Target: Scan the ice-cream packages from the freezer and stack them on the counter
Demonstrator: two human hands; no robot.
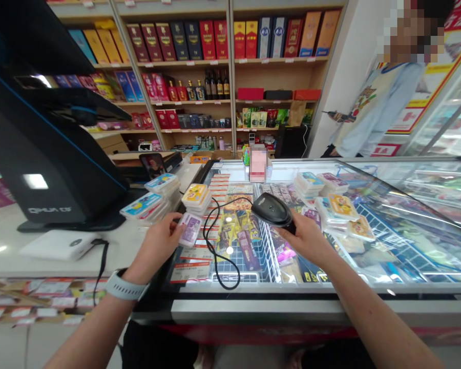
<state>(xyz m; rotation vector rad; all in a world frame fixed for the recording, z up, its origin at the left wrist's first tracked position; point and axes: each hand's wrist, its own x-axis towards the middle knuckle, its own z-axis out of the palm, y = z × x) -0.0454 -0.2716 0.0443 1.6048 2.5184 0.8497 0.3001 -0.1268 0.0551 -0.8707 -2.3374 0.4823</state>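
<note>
My left hand, with a watch on its wrist, grips the left edge of a small flat pack with a purple label, over the left side of the glass freezer top. Wrapped round the handle of a black barcode scanner is my right hand. The scanner's head points left, and its black cable loops across the glass between my hands. Just behind the purple pack stands a stack of yellow-labelled packs. Blue-labelled packs are piled on the counter to its left.
More stacked packs lie on the freezer's right side. A black point-of-sale terminal and a white box-shaped device occupy the left counter. Shelves of boxed bottles line the back wall. A person stands at the far right.
</note>
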